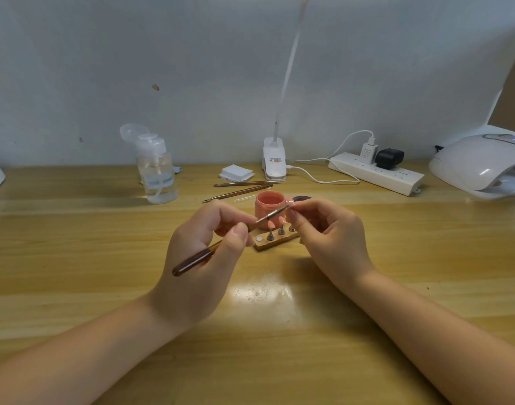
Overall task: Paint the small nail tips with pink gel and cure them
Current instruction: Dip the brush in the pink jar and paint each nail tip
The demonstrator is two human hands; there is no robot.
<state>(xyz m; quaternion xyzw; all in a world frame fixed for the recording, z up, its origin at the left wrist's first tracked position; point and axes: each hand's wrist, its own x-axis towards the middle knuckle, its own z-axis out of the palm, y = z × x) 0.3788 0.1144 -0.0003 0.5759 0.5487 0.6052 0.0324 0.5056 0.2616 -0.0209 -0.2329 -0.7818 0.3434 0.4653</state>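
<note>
Pinching a glossy pink nail tip (291, 203) in the right hand (328, 233) — left hand (203, 252) grips the brown-handled brush (221, 244).

One head-worn wide view, looking forward and down across the tabletop (75, 258), hands close below, wall (133, 68) behind.

Open pink gel jar (267, 210) stands behind wooden holder (275, 242) bearing pink nail tips (271, 224).

Both hands raised mid-frame, left hand (203, 247) fingers curled w/ thumb pinching, right hand (326, 232) fingertips pinched.
</note>
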